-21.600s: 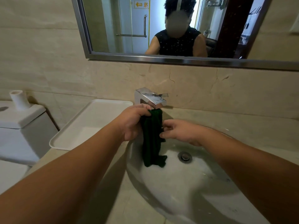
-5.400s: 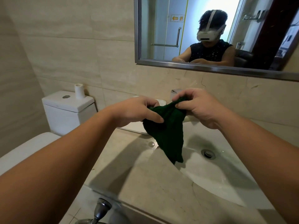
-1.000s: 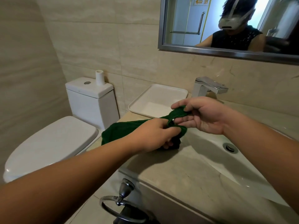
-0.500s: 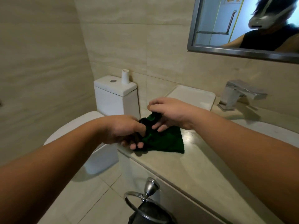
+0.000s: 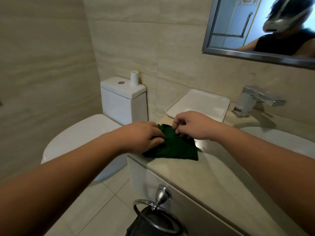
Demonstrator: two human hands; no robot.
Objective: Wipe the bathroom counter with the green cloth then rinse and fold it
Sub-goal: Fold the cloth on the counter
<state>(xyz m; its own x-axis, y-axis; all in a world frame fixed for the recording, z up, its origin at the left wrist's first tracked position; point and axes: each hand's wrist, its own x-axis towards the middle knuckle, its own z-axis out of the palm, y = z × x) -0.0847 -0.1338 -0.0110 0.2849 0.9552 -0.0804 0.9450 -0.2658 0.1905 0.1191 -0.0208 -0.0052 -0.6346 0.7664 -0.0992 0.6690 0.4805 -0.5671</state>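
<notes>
1. Toilet lid: white, closed, far left, lower than the bench.
2. Cistern: white, against the tiled wall, with a round flush button on top.
3. White tube: upright on the cistern's back right corner.
4. Towel ring: chrome, fixed to the bench front at bottom centre, with dark fabric hanging through it.
5. Left hand: reaches in from the lower left, palm down. Its fingers are curled and the thumb is closed onto the left edge of the green cloth, gripping it at the bench's left end.
6. Green cloth: dark green, lying bunched and partly flattened on the bench top near its left front corner, between the two hands. Its near right corner lies flat on the stone. It is just in front of the tray and well apart from the basin.
7. Right hand: comes in from the right. Its fingers are bent downward and the tips pinch the cloth's far edge.
8. Bench: beige stone top running from lower centre to the right.
9. Tray: white, rectangular, shallow, at the back of the bench behind the hands.
10. Faucet: chrome, square-bodied, to the right of the tray, with its spout pointing right.
11. Basin: white, set into the bench at the right edge, only partly in view.
12. Mirror: metal-framed, upper right, reflecting a person wearing a headset.
</notes>
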